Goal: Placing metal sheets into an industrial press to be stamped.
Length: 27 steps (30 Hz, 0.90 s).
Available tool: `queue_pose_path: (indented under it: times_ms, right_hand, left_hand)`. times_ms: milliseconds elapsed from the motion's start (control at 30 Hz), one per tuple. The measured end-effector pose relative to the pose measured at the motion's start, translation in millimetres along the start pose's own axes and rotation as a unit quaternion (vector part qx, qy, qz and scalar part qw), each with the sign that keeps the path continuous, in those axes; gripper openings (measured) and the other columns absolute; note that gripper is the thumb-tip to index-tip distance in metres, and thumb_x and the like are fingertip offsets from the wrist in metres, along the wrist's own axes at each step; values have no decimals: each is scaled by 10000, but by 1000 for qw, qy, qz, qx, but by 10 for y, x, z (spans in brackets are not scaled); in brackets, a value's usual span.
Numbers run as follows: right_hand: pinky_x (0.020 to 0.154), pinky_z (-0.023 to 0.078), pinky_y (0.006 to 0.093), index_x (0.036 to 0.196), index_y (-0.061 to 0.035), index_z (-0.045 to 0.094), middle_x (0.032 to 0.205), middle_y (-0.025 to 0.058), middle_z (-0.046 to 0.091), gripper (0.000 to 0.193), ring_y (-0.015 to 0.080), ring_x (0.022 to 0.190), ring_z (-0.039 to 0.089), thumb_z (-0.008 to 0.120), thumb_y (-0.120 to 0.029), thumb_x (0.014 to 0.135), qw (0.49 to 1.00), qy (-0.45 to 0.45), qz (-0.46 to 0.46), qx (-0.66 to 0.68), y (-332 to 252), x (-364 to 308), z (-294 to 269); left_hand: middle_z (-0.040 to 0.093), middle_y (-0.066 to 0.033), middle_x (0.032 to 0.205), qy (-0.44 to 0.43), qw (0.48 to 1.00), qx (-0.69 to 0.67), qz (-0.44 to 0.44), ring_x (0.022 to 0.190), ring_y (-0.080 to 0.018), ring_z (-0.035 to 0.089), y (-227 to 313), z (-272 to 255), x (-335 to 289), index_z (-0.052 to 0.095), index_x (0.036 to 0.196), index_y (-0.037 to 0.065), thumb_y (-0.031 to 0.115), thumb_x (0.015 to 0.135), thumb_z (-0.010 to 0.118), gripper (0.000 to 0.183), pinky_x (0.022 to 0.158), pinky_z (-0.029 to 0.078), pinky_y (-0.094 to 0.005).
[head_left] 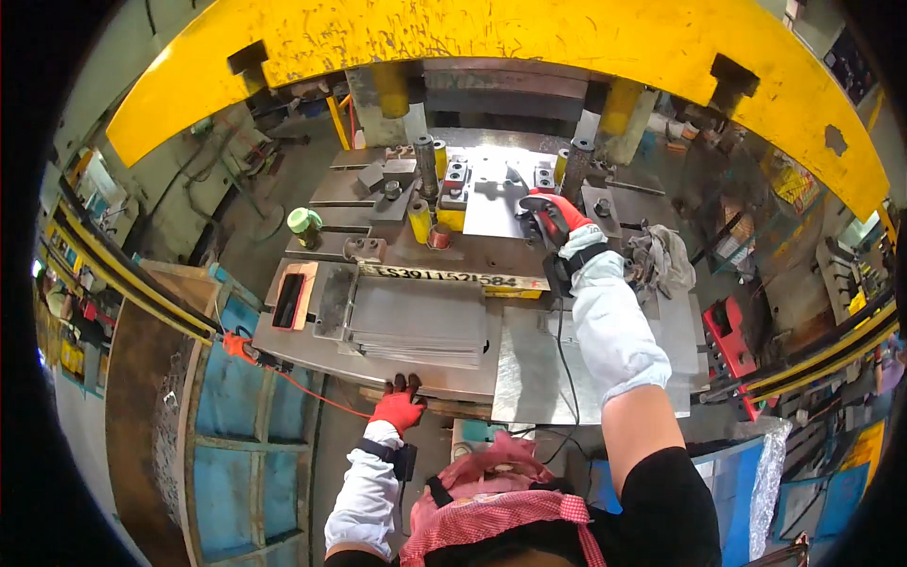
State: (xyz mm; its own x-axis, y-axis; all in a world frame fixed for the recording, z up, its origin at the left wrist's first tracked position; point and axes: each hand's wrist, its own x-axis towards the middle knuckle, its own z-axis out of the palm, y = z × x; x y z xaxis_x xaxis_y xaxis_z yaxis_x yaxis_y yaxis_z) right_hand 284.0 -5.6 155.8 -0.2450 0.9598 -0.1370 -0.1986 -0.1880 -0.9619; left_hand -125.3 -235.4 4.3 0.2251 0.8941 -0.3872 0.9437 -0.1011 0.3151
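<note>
My right hand (557, 219), in a red glove with dark fingers, reaches to the right edge of a bright flat metal sheet (491, 210) lying in the press die. Its fingers are curled around something dark that I cannot make out. At the front edge of the steel table, my left hand (399, 406) rests with its gloved fingers apart and nothing in them. Just beyond it lies a stack of thin metal sheets (416, 321). A larger metal plate (529, 373) lies under my right forearm.
Guide posts (425, 165) stand beside the die, under a yellow press frame (491, 33). A green-capped bottle (304, 225) stands at the left, a grey rag (659, 255) at the right. Black-and-yellow bars (132, 279) flank the table. A dark cable (570, 369) hangs from my right wrist.
</note>
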Motion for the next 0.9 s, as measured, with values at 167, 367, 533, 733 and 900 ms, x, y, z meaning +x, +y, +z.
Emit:
queue_pose_path:
  times_ms: [167, 367, 533, 733, 900]
  right_hand:
    - [666, 438, 239, 1028, -29, 567, 795, 64, 553, 198, 124, 705, 534, 508, -99, 853, 805, 51, -469, -359, 9, -1128, 671]
    - [535, 437, 236, 1249, -24, 411, 840, 42, 565, 508, 97, 617, 508, 586, -124, 782, 987, 160, -18, 18, 907, -2684, 407]
    - [507, 438, 249, 1172, -32, 483, 794, 56, 573, 406, 97, 567, 493, 562, -188, 806, 978, 179, 105, 0, 1717, -2911, -19]
    - [429, 377, 222, 1136, -50, 513, 715, 17, 582, 332, 70, 466, 430, 547, -149, 821, 962, 253, 92, 37, 1840, -2847, 97]
    - [494, 425, 216, 1283, -65, 405, 808, 13, 582, 575, 68, 585, 493, 582, 17, 743, 972, 220, -41, -70, 1089, -3088, 547]
  left_hand:
    - [560, -94, 1134, -146, 924, -352, -35, 1024, -153, 520, 730, -1052, -187, 463, 1254, 126, 360, 812, 585, 515, 863, 413, -275]
    - [412, -50, 1316, -140, 644, -733, 169, 1133, -195, 453, 1695, -1277, 921, 359, 1320, 84, 296, 901, 471, 483, 924, 385, -368]
    - [521, -78, 1104, -132, 451, -856, 213, 945, -240, 536, 2067, -1115, 1802, 478, 1137, 67, 300, 899, 475, 333, 804, 446, -378]
    - [607, -133, 822, 330, 825, -331, 316, 724, -254, 572, 1767, -1414, 1511, 612, 858, 34, 141, 766, 600, 141, 674, 456, -307]
    - [607, -28, 853, 394, 779, -474, 113, 757, -98, 542, 978, -2141, 524, 608, 966, 6, 129, 763, 669, 245, 700, 419, -221]
